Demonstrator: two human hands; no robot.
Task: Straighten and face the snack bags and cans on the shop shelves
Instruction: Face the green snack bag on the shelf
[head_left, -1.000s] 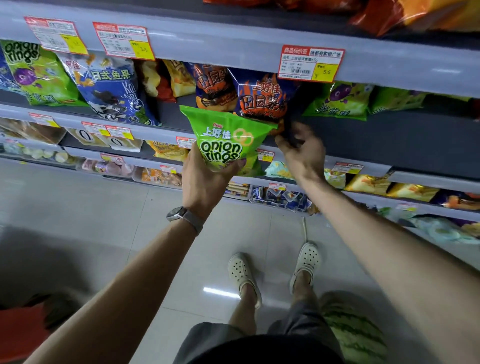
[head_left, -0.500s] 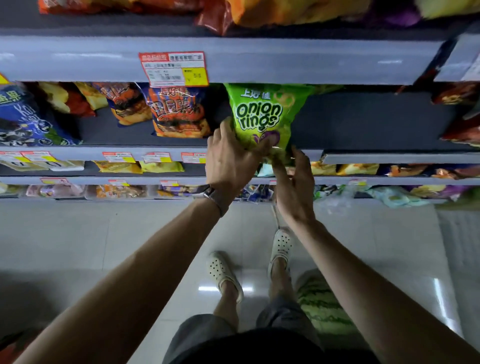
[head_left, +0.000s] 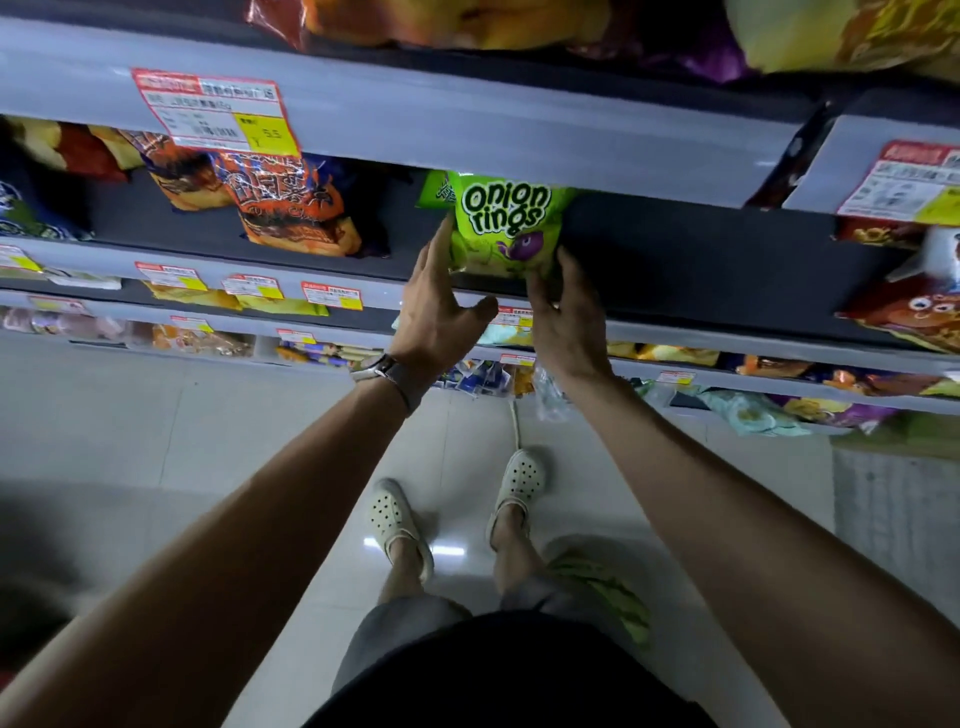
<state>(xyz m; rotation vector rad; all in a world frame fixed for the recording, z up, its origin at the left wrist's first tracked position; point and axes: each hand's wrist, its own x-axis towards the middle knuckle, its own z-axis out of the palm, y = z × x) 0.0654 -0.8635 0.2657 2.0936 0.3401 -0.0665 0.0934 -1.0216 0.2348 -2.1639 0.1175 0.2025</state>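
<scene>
The green "onion rings" bag (head_left: 506, 228) stands upright on the dark shelf (head_left: 701, 260), front out, with its top tucked under the grey edge of the shelf above. It sits between the two hands.

The left hand (head_left: 441, 317) has straight fingers (head_left: 439, 244) laid flat along the bag's left edge, and its thumb is spread away below the bag, so it is not gripping anything. The right hand (head_left: 566, 317) rests its fingers (head_left: 563, 262) against the bag's lower right side. The bag's bottom corner lies between them and the thumb, and I cannot tell whether they pinch it or only touch it.

Just above the left fingers, a second green bag (head_left: 434, 189) peeks out from behind the first. Further left of those fingers leans an orange and blue snack bag (head_left: 291, 208), under a red and yellow price tag (head_left: 215, 111). Well right of the right fingers lies a red bag with cartoon eyes (head_left: 914, 312).

A wristwatch (head_left: 384, 371) sits on the left wrist. Below the hands are white clogs (head_left: 395, 519) on a pale tiled floor (head_left: 156, 426), with a watermelon (head_left: 602, 587) beside the right foot.
</scene>
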